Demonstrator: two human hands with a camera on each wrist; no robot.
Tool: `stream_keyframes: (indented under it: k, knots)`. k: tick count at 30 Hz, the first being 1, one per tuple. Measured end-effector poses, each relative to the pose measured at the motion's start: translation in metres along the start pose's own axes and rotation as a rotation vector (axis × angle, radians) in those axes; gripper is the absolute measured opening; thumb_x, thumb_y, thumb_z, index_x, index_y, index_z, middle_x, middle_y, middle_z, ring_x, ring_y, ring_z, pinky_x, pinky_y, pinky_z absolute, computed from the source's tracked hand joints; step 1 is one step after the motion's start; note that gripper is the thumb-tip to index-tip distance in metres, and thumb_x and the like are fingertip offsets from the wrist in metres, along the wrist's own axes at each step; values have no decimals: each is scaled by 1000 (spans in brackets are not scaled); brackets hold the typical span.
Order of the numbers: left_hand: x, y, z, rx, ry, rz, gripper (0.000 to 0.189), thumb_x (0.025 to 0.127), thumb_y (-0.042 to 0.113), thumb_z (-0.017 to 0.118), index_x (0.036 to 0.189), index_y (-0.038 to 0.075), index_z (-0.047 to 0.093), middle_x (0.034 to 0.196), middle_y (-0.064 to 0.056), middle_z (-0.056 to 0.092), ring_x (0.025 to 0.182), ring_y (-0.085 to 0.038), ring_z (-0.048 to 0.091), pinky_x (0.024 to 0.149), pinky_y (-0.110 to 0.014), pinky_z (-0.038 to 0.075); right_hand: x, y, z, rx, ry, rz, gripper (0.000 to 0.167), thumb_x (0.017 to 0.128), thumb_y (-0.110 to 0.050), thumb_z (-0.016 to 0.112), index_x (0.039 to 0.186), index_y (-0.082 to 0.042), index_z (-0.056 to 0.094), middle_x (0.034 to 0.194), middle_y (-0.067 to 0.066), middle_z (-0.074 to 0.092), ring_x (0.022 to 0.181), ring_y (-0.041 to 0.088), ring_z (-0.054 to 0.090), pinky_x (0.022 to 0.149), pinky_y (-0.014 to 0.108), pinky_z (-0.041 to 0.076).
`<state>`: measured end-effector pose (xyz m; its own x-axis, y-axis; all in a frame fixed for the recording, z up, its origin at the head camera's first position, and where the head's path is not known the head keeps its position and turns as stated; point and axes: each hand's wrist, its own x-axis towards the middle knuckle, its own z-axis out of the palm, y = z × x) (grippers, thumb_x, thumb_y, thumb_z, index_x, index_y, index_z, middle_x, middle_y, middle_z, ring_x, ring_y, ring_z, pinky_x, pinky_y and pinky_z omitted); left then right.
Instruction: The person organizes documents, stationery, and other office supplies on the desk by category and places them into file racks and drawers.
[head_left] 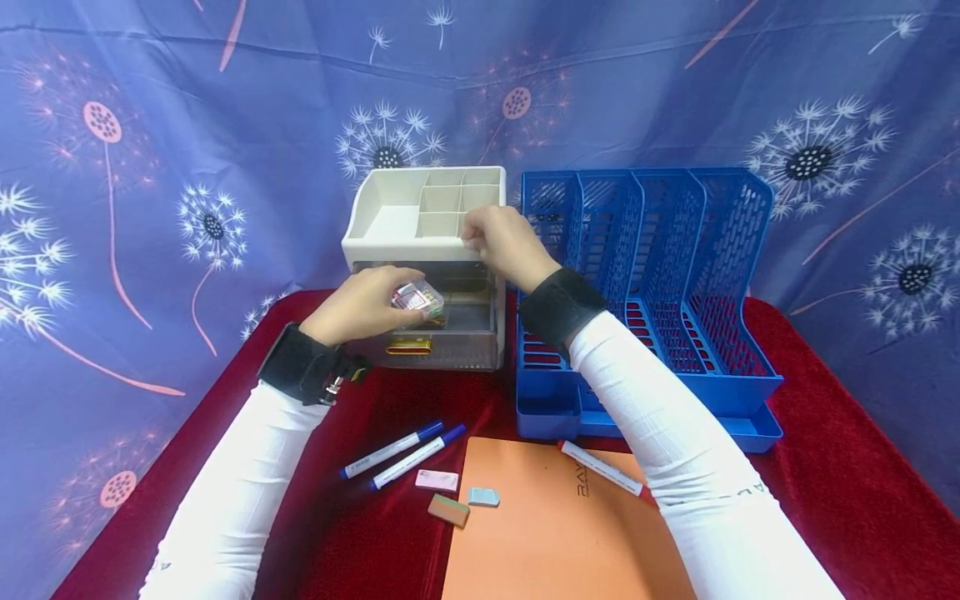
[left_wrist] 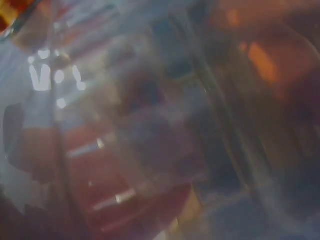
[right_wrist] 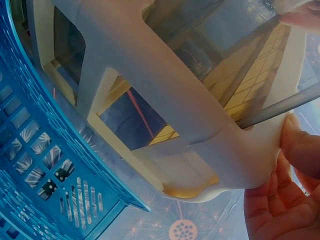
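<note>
My left hand (head_left: pixel 367 304) pinches a small clear plastic box (head_left: pixel 417 298) with a printed label and colourful contents too small to make out. It holds the box over the pulled-out clear drawer (head_left: pixel 465 350) of a white desk organizer (head_left: pixel 405 249). The drawer has a gold handle (head_left: pixel 409 345). At the organizer's upper right front edge, my right hand (head_left: pixel 506 242) grips the rim. In the right wrist view, the thumb and curled fingers (right_wrist: pixel 287 205) hold the white frame (right_wrist: pixel 240 155). The left wrist view is blurred, with see-through plastic filling it.
A blue file rack (head_left: pixel 645 275) stands close to the organizer's right side. Nearer lie two blue markers (head_left: pixel 390 450), a pink eraser (head_left: pixel 437 480), an orange-green eraser (head_left: pixel 448 510) and a light blue eraser (head_left: pixel 483 497). A red marker (head_left: pixel 603 468) lies on an orange folder (head_left: pixel 555 542).
</note>
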<state>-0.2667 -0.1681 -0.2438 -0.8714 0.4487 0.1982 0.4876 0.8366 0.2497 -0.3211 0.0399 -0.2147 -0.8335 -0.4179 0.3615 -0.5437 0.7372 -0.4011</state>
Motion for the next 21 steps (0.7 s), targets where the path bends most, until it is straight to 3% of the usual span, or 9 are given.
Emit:
stream_keyframes:
  k: [15, 21]
  knots:
    - [3, 0, 1, -25, -128, -38, 57, 83, 24, 70, 128, -4, 52, 111, -18, 64, 97, -28, 59, 86, -42, 46, -1, -2, 0, -27, 12, -12, 4, 88, -5, 62, 87, -5, 66, 97, 10, 68, 94, 25, 62, 87, 37, 48]
    - [5, -2, 1, -54, -170, -61, 58, 83, 24, 69, 130, -4, 51, 111, -18, 64, 93, -27, 58, 81, -39, 46, 1, 0, 1, -25, 4, -11, 5, 88, -5, 62, 89, -4, 67, 99, 10, 68, 96, 25, 62, 89, 38, 48]
